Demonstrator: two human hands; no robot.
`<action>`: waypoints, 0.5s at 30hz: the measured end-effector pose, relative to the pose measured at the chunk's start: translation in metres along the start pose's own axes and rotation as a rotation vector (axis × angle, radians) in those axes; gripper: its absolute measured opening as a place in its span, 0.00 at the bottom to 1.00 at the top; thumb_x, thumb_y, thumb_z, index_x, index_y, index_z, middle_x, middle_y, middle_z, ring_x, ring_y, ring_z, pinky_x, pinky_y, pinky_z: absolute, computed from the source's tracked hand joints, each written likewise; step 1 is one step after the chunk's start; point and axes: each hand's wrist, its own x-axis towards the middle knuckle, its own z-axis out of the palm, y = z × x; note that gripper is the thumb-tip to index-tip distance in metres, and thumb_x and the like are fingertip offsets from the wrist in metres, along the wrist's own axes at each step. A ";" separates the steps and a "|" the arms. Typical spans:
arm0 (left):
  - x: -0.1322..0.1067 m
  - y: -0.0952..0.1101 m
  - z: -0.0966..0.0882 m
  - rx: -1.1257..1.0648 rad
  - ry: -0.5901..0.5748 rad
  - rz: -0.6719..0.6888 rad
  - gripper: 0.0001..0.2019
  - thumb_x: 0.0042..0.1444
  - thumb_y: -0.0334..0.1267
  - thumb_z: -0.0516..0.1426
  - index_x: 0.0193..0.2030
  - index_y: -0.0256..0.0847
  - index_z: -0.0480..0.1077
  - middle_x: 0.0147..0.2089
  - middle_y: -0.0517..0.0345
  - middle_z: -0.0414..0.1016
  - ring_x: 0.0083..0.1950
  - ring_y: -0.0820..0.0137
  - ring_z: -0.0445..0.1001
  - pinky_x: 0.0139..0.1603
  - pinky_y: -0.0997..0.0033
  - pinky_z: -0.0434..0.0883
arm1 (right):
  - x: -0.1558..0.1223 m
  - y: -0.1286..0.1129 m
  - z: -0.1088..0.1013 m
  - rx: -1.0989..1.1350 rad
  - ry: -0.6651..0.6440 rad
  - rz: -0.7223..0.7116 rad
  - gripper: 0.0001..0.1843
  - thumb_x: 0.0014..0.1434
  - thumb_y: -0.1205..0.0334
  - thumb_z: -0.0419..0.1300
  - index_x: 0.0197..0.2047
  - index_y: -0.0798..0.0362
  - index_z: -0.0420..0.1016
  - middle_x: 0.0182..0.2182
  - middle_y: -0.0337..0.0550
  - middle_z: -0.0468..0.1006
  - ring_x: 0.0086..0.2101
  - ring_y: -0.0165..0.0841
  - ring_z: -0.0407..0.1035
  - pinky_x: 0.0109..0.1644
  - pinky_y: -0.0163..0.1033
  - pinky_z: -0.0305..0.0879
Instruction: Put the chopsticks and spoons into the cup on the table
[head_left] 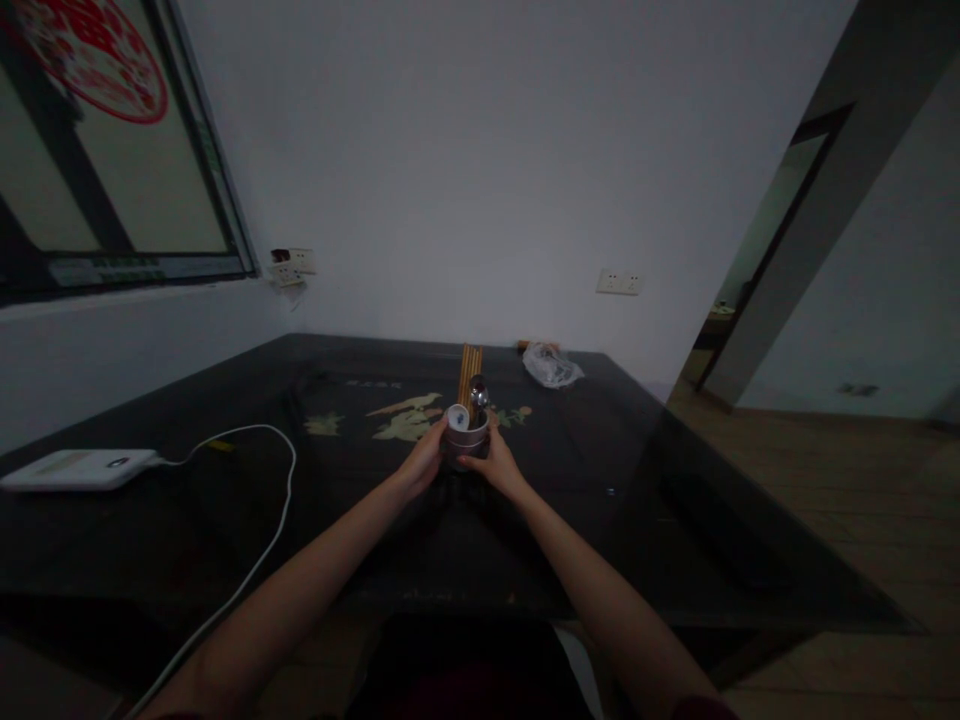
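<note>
Between my two hands is a pinkish-grey utensil cup (pixel 468 446), gripped from both sides near the middle of the dark table. My left hand (pixel 426 461) wraps its left side, and my right hand (pixel 498 464) curls round the right side with the thumb across the front. Several wooden chopsticks (pixel 469 372) stand out of the cup, leaning away from me. A shiny metal spoon (pixel 479 393) rises at the right, bowl up. At the cup's left rim sits a white spoon (pixel 458 417) with a blue mark. The far fingers are hidden behind the cup.
The black table (pixel 570 540) has painted birds and flowers on top. At its back lies a crumpled clear plastic bag (pixel 551 366) beside a brown roll. On the left, a white device (pixel 86 469) trails a white cable (pixel 289 470) over the front edge. A dark flat object (pixel 720 530) lies at right.
</note>
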 end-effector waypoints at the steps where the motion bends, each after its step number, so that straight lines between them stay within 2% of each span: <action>1: 0.000 0.000 0.000 -0.011 -0.002 0.001 0.20 0.58 0.52 0.51 0.48 0.41 0.71 0.56 0.50 0.71 0.56 0.62 0.69 0.48 0.66 0.69 | 0.000 0.000 0.001 0.010 -0.002 0.002 0.49 0.39 0.63 0.70 0.63 0.53 0.54 0.56 0.53 0.67 0.56 0.43 0.62 0.60 0.50 0.57; 7: -0.002 0.000 0.001 -0.023 -0.004 0.024 0.19 0.58 0.51 0.51 0.48 0.41 0.71 0.55 0.51 0.72 0.57 0.62 0.69 0.51 0.64 0.68 | -0.001 0.002 0.004 0.024 0.010 0.082 0.48 0.41 0.61 0.70 0.63 0.51 0.53 0.55 0.51 0.69 0.55 0.41 0.64 0.59 0.49 0.59; 15: -0.005 0.001 0.003 -0.098 0.051 -0.027 0.13 0.58 0.41 0.51 0.43 0.40 0.73 0.51 0.52 0.75 0.53 0.64 0.72 0.46 0.66 0.70 | 0.001 0.007 -0.002 0.010 0.017 0.111 0.53 0.38 0.61 0.71 0.64 0.53 0.50 0.56 0.54 0.68 0.55 0.43 0.64 0.57 0.49 0.60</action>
